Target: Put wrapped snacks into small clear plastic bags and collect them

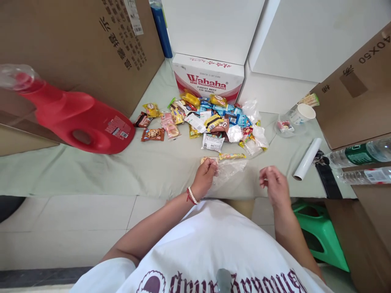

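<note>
Close to the table's front edge, my left hand (206, 177) is closed in a pinch on a clear plastic bag (230, 171), which spreads limp to its right. Just beyond those fingers lie a small snack packet (209, 160) and a thin yellow snack stick (232, 156). To the right of the bag and apart from it, my right hand (275, 183) hangs over the cloth with its fingers curled together; what they hold, if anything, is too small to make out. Farther back is a pile of wrapped snacks (214, 122), with a brown cookie packet (152, 134) at its left.
A Wahaha carton (209, 77) stands behind the pile. On the left is a big red detergent bottle (82, 118). At right are a paper cup (306, 114), a clear plastic tub (285, 126), a white roll (307, 158) and plastic bottles (363, 155). A green stool (324, 236) stands below.
</note>
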A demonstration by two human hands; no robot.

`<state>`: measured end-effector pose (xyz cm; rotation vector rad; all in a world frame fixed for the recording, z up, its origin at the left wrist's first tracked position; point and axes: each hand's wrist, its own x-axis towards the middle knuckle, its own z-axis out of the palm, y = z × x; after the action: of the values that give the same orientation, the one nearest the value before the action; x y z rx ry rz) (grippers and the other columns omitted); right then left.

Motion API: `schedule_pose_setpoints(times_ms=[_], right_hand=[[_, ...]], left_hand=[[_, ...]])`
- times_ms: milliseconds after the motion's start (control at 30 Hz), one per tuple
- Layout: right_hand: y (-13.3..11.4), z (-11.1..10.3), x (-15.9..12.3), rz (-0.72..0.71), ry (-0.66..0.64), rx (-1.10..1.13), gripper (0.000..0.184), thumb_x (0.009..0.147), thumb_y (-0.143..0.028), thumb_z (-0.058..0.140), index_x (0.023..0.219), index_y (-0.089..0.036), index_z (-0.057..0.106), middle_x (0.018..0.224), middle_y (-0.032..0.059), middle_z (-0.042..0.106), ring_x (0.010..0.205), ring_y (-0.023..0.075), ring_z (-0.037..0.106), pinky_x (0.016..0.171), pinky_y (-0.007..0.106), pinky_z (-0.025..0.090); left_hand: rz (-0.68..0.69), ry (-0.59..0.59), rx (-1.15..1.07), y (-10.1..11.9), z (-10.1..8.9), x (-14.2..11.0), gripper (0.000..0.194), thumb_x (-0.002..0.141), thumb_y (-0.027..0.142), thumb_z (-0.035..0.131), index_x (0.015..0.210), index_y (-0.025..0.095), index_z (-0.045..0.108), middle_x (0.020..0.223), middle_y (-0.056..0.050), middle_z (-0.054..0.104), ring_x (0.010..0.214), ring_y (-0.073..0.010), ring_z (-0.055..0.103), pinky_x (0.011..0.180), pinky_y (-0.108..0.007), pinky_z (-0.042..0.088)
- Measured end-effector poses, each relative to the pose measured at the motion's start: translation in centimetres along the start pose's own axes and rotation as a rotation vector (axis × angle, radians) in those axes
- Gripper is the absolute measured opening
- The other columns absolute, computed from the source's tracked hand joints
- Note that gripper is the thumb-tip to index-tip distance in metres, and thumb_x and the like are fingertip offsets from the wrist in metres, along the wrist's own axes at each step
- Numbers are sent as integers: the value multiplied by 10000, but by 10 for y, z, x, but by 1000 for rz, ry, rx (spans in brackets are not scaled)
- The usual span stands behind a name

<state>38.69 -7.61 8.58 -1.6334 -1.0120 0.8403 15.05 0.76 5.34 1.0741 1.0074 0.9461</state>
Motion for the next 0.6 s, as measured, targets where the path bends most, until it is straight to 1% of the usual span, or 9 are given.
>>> schedule_pose_setpoints(times_ms=[100, 167, 200, 267, 333, 367, 467, 533, 600], right_hand=[[9, 48, -15, 97, -141, 8, 466, 872, -670, 629, 976, -220, 691, 1015, 83, 697, 900, 219, 650, 703, 314, 564], [8, 80, -19, 78, -128, 0, 444, 815, -620, 711, 1000, -216, 704, 1081, 85, 696, 1003, 234, 636, 808, 332, 558], [6, 93, -19, 72, -112, 35, 416, 816, -598, 715, 974, -214, 705, 1050, 76, 696, 991, 226, 633, 831, 333, 551], [0, 109, -15, 87, -101, 184, 374, 843, -582, 687, 917, -215, 689, 972, 53, 691, 930, 202, 634, 845, 332, 549], [-5, 113, -10, 151, -117, 364, 371, 823, -584, 714, 890, -225, 651, 951, 36, 693, 886, 186, 642, 827, 330, 567], [-6, 111, -6, 198, -130, 430, 388, 792, -589, 744, 880, -229, 629, 944, 30, 694, 865, 182, 649, 797, 325, 578], [0, 100, 8, 328, -128, 458, 479, 694, -615, 813, 865, -234, 579, 812, 0, 663, 694, 150, 622, 582, 259, 548], [9, 91, 18, 374, -129, 370, 516, 650, -621, 831, 871, -226, 583, 692, -32, 599, 557, 114, 538, 444, 212, 438], [19, 85, 26, 396, -184, 271, 525, 627, -617, 836, 857, -211, 596, 617, -54, 540, 484, 91, 458, 386, 200, 337]], left_hand=[[71, -4, 57, 2, 7, -14, 392, 975, 560, 538, 804, 207, 524, 746, 11, 558, 698, -130, 529, 723, -292, 454], [71, -8, 11, 3, 8, -21, 382, 979, 553, 537, 821, 206, 530, 759, 6, 576, 725, -131, 555, 747, -289, 472], [54, 28, -52, 4, 6, -23, 370, 974, 546, 548, 827, 207, 521, 775, 8, 580, 728, -126, 563, 742, -282, 482], [-13, 183, -215, 5, -5, -22, 330, 951, 511, 583, 841, 218, 477, 771, 30, 554, 657, -99, 541, 652, -244, 473], [-90, 338, -342, 7, -26, -17, 301, 922, 458, 613, 854, 232, 426, 712, 68, 483, 532, -67, 444, 517, -192, 385], [-120, 380, -369, 9, -39, -14, 297, 907, 434, 626, 855, 237, 410, 680, 83, 440, 487, -58, 385, 471, -175, 329], [-161, 376, -319, 11, -81, -6, 278, 878, 386, 644, 844, 236, 413, 643, 92, 387, 460, -55, 313, 430, -156, 265], [-184, 354, -207, 8, -107, -2, 253, 879, 370, 631, 823, 230, 429, 642, 80, 399, 476, -66, 323, 430, -163, 263], [-218, 338, -52, 3, -127, 2, 227, 899, 372, 594, 808, 231, 441, 628, 71, 400, 495, -88, 344, 444, -182, 283]])
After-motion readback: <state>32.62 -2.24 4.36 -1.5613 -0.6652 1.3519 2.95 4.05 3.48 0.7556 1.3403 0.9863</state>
